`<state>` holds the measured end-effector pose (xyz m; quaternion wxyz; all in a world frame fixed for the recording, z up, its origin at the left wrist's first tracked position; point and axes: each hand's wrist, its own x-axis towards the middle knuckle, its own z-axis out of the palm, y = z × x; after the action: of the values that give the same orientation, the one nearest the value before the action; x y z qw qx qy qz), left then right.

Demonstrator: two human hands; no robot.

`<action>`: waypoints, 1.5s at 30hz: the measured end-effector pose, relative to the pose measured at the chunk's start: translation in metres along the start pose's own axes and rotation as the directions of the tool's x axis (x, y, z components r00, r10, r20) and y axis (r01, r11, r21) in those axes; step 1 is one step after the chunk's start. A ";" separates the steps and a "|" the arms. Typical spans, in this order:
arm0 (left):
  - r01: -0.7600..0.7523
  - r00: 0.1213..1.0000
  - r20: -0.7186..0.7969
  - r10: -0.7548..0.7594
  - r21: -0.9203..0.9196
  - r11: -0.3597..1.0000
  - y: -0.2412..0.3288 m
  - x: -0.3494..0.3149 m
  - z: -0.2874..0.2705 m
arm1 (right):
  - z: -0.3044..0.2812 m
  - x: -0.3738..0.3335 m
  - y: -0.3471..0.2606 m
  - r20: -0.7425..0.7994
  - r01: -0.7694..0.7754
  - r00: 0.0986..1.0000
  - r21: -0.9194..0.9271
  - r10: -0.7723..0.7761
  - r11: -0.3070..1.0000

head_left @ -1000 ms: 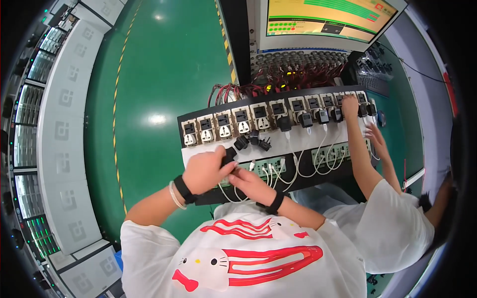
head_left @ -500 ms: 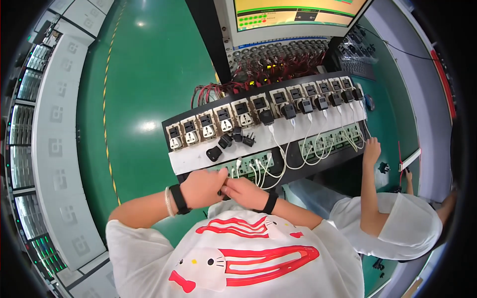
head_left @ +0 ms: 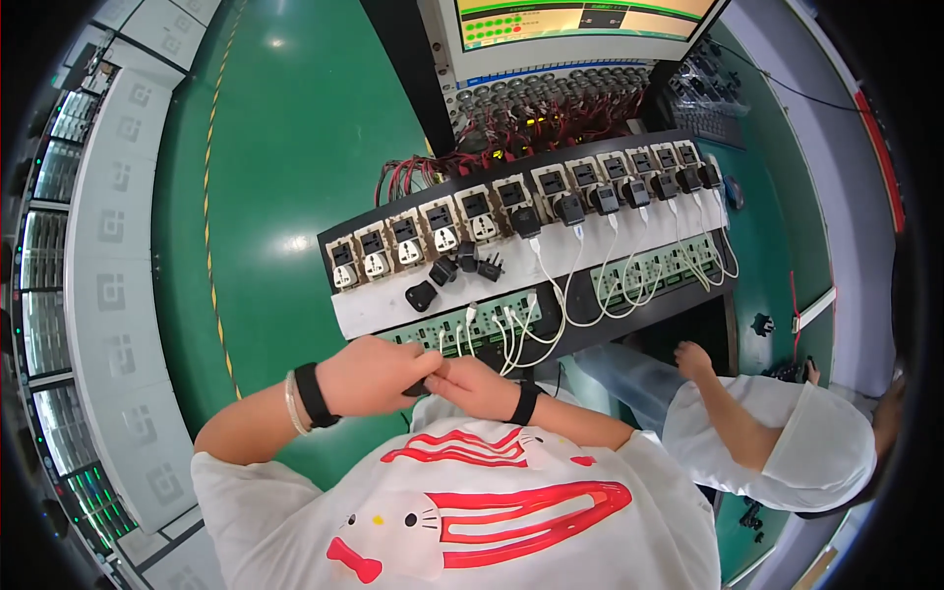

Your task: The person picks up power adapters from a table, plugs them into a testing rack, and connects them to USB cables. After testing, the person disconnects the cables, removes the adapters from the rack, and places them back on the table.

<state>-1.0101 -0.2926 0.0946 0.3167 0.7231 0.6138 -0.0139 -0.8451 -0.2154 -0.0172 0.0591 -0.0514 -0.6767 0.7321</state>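
My left hand point(head_left: 377, 380) and my right hand point(head_left: 479, 387) meet in front of the bench's near edge, fingers curled together. Between them shows a small black object point(head_left: 417, 388), mostly covered by the fingers, so its kind is hard to make out. Just beyond my hands lies a green circuit board point(head_left: 454, 327) with white cable plugs point(head_left: 471, 313) on it. Several loose black plug adapters point(head_left: 422, 295) rest on the white strip point(head_left: 370, 313) behind that board.
Along the bench runs a row of sockets point(head_left: 406, 242); black chargers point(head_left: 568, 208) with white cables point(head_left: 562, 295) fill its right part. A second green board point(head_left: 657, 271) lies at right. Behind are red wires point(head_left: 403, 181) and a monitor point(head_left: 580, 25). A co-worker point(head_left: 752, 423) sits close on my right.
Both my hands have shifted slightly left and stay together; more of the black object shows. The co-worker's hand has come away from the cables at the bench's right end, toward their body.
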 end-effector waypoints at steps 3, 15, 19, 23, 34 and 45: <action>-0.008 0.983 0.179 0.029 -0.119 0.993 -0.003 -0.001 -0.017 | 0.007 0.001 0.002 0.126 -0.018 0.992 0.040 0.013 0.999; 0.068 0.924 0.377 -0.062 -0.004 0.998 0.033 -0.031 -0.042 | 0.021 0.007 -0.024 0.358 0.018 0.932 0.092 -0.050 0.996; 0.077 0.892 0.451 -0.023 -0.101 0.992 0.027 -0.029 -0.043 | 0.026 0.006 -0.021 0.330 0.083 0.934 0.173 -0.137 0.981; 0.080 0.857 0.516 0.000 -0.133 0.988 0.021 -0.024 -0.045 | 0.030 0.006 -0.019 0.354 0.032 0.930 0.198 -0.102 0.980; 0.084 0.948 0.313 -0.059 -0.066 0.994 0.007 -0.029 -0.040 | 0.020 0.008 -0.012 0.216 -0.018 0.976 0.110 -0.006 0.994; 0.230 0.896 -0.260 -0.359 -0.421 0.878 -0.122 0.015 0.016 | -0.038 0.006 0.050 -0.284 -0.154 0.956 -0.300 0.066 0.941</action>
<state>-1.1103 -0.2813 0.0216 0.3370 0.5364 0.7531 0.1778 -0.8456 -0.1809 -0.0701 0.1003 -0.1978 -0.7675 0.6015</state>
